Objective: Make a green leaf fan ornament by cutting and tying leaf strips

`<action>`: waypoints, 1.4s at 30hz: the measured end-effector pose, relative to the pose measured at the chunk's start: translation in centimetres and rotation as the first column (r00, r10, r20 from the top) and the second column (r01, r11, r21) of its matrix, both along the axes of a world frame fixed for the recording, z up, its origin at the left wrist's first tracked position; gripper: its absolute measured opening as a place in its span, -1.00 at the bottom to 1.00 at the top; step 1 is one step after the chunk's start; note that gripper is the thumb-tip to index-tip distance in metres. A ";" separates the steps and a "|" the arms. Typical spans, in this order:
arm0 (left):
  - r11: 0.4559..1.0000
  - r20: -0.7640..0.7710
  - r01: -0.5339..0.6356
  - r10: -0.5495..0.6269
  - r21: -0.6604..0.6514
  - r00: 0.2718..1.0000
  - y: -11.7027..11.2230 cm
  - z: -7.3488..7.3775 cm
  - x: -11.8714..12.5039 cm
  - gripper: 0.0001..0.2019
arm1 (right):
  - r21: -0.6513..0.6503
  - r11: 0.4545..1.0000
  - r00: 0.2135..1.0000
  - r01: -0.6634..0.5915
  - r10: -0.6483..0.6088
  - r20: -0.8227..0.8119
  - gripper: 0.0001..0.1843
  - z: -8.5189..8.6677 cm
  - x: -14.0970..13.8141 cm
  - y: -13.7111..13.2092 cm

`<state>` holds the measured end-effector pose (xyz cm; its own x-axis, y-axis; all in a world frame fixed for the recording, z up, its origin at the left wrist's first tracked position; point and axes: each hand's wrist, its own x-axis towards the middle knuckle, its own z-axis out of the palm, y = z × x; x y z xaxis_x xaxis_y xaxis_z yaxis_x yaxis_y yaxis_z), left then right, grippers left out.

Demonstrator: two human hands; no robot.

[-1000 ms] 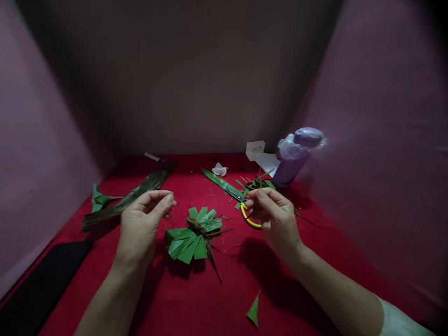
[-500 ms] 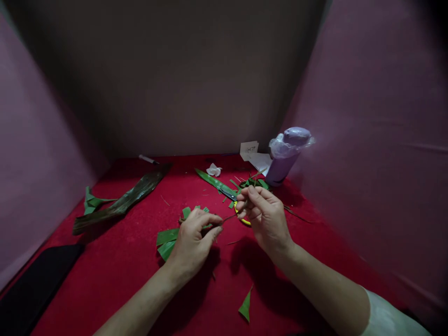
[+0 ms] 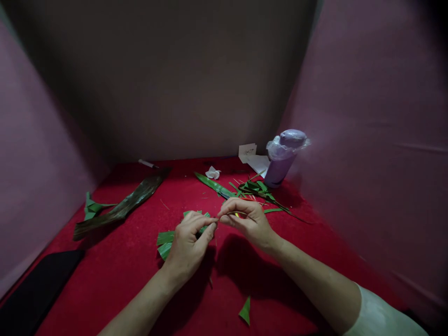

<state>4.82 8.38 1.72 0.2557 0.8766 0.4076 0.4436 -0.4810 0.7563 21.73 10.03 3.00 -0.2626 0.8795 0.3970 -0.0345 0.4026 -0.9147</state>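
My left hand (image 3: 189, 240) is closed, its thumb and forefinger pinched at one end of a thin brown strip (image 3: 241, 213). Folded green leaf pieces (image 3: 165, 243) fan out behind and beside that hand; whether its hidden fingers grip them I cannot tell. My right hand (image 3: 250, 223) pinches the same strip, and the fingertips of both hands nearly meet. Just beyond the right hand lie scissors, mostly covered, with a bit of yellow handle (image 3: 237, 214) showing. A long green leaf (image 3: 212, 183) stretches away behind them.
Leaf scraps (image 3: 259, 188) are heaped near a purple bottle (image 3: 280, 165) wrapped in plastic. White paper (image 3: 259, 163) and a crumpled tissue (image 3: 213, 173) lie at the back. Left are a syringe (image 3: 147, 164), a dark broad leaf (image 3: 129, 200) and a black flat object (image 3: 42, 284). A leaf triangle (image 3: 245, 311) sits in front.
My right hand has come down and left, closer to my left hand, and the strip now arches over its fingers. The leaf heap behind shows more. My left hand has barely moved.
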 end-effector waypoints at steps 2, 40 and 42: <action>0.995 -0.072 0.027 -0.020 0.097 0.997 -0.2 0.3 0.1 -0.85 | -0.094 0.995 0.998 -0.015 0.009 -0.056 -0.81 -0.1 -0.3 0.0; 0.997 -0.145 -0.046 0.055 0.068 0.988 -1.1 0.8 -1.2 -0.82 | -0.552 0.832 0.989 -0.058 -0.026 -0.143 -0.70 -0.7 -1.0 -0.3; 0.976 0.116 -0.135 0.156 -0.170 0.981 -0.9 1.0 -1.5 -0.79 | -0.536 0.843 0.994 -0.041 -0.019 -0.105 -0.69 -0.8 -1.3 -0.5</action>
